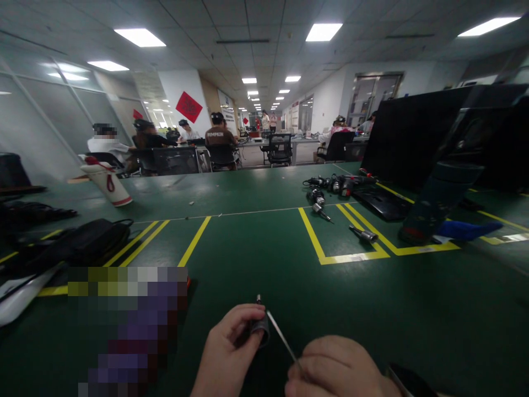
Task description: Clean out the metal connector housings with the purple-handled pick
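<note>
Low in the middle of the head view, my left hand [233,344] is closed on a small grey metal cylinder [262,331]. The cylinder's near end looks hollow, and a thin stem sticks out at its far end. My right hand [334,369] is closed around a slim metal rod [283,334], like a screwdriver shaft. Its rear end is hidden in the fingers. The rod slants up to the left, its tip close by the cylinder; I cannot tell whether they touch. On the table beyond, a similar cylinder with a stem [364,234] lies inside yellow tape lines.
Several dark tool parts [318,196] lie on the green table [256,248] at the back right. A dark bottle [440,204] stands near a black screen [417,127]. To the left are a black bag [86,242], a white cup [109,184] and a blurred-out purple object [136,336].
</note>
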`<action>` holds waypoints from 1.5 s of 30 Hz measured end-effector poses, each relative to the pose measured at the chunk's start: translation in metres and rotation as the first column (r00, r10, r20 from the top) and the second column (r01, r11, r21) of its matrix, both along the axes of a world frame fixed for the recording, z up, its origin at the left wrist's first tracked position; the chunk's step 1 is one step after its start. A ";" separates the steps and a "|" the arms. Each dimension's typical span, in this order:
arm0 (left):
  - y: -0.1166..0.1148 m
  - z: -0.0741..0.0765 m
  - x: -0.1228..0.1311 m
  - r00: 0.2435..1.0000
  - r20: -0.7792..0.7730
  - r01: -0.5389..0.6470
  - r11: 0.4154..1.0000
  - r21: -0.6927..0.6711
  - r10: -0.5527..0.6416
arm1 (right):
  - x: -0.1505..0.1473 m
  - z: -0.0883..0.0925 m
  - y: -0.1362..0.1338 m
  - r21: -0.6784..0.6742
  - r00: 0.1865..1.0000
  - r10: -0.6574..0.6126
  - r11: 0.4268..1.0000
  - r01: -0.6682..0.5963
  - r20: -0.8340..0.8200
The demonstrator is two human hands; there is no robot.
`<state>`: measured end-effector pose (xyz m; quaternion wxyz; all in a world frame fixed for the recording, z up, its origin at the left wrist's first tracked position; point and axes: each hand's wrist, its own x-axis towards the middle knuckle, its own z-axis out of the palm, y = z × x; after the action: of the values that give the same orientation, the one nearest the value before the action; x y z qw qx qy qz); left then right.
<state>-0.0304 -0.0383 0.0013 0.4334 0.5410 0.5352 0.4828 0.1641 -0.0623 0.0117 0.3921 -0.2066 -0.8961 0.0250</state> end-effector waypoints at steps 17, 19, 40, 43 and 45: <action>0.119 0.000 0.138 0.881 -0.179 0.458 0.885 0.086 -0.439 | 0.153 -0.003 0.131 -0.307 0.433 -0.901 0.405 0.861 0.025; 0.137 -0.008 0.164 0.862 -0.238 0.484 0.866 0.125 -0.447 | 0.175 -0.015 0.140 -0.340 0.371 -0.922 0.316 0.886 0.111; 0.080 0.010 0.088 0.763 -0.634 0.481 0.768 0.424 -0.128 | 0.116 0.025 0.099 -0.605 0.614 -0.788 0.506 0.615 -0.035; 0.051 0.005 0.050 0.644 -0.763 0.539 0.672 0.508 0.060 | 0.054 0.024 0.068 -0.662 0.833 -0.550 0.646 0.380 -0.059; 0.036 -0.003 0.032 0.577 -0.815 0.564 0.699 0.440 0.048 | 0.019 0.020 0.050 -0.685 0.904 -0.421 0.678 0.266 -0.066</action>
<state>0.0018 -0.0022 -0.0018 0.0068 0.8873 0.3660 0.2805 0.1833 -0.0127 0.0319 0.3867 -0.4931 -0.7240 0.2883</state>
